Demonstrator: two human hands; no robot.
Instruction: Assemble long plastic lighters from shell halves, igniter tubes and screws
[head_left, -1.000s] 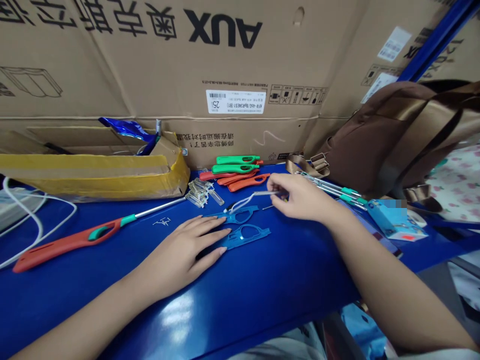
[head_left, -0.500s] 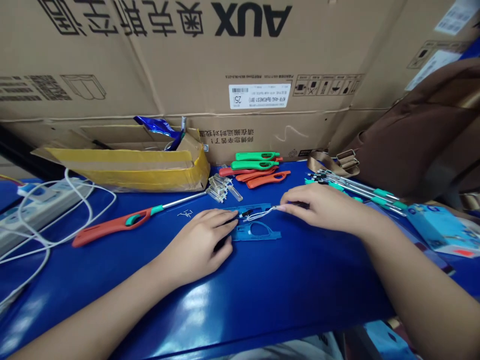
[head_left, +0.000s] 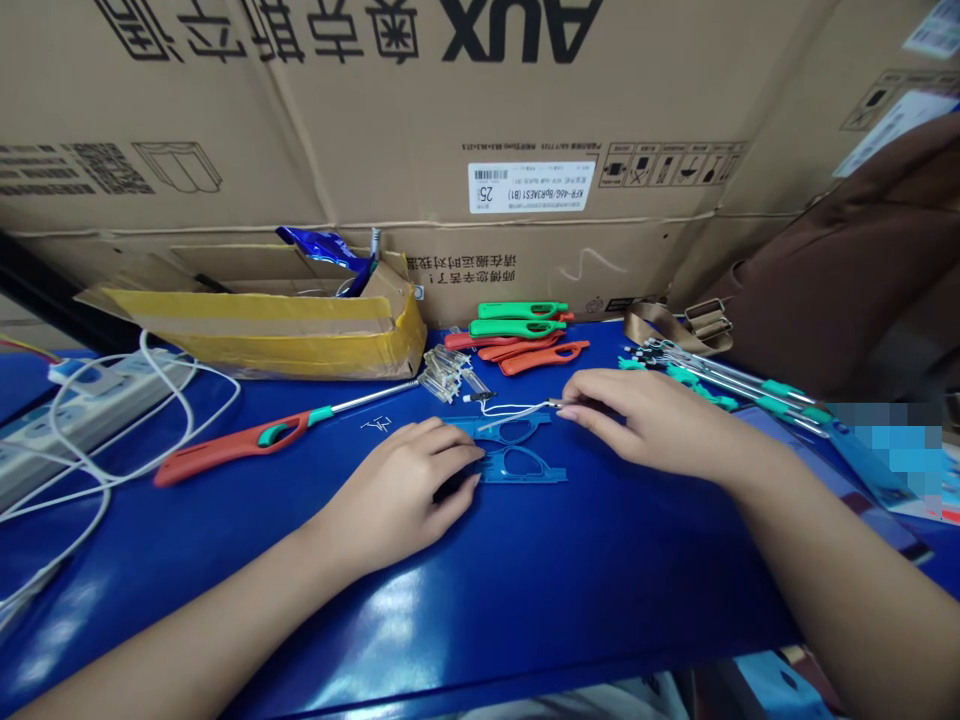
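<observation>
Evidently we are handling the wired piece [head_left: 534, 408] above two blue shells, the far shell [head_left: 544, 423] and the near shell [head_left: 529, 478], which are lying side by side on the blue table [head_left: 600, 600]. With our right hand [head_left: 637, 420] we are pinching that piece's right end between thumb and forefinger, the other fingers curling in behind, while its white wires [head_left: 541, 406] are running leftward to a small black block [head_left: 480, 397], showing just beyond the far shell, close to the clear capsules [head_left: 442, 376]. One wire is trailing across the far shell; whether it is touching the plastic we cannot tell. Our left hand [head_left: 409, 490] is resting over the left ends of both shells, its fingers loosely bending; we cannot tell whether they are pinching the plastic or only steadying it. By our judgement, we are lining up the wiring with the far shell, seemingly not yet seating it. The next move, we are thinking, is calling for guiding the black block down into the shell, with the left fingers bracing the plastic and the wires lying clear of its edges
</observation>
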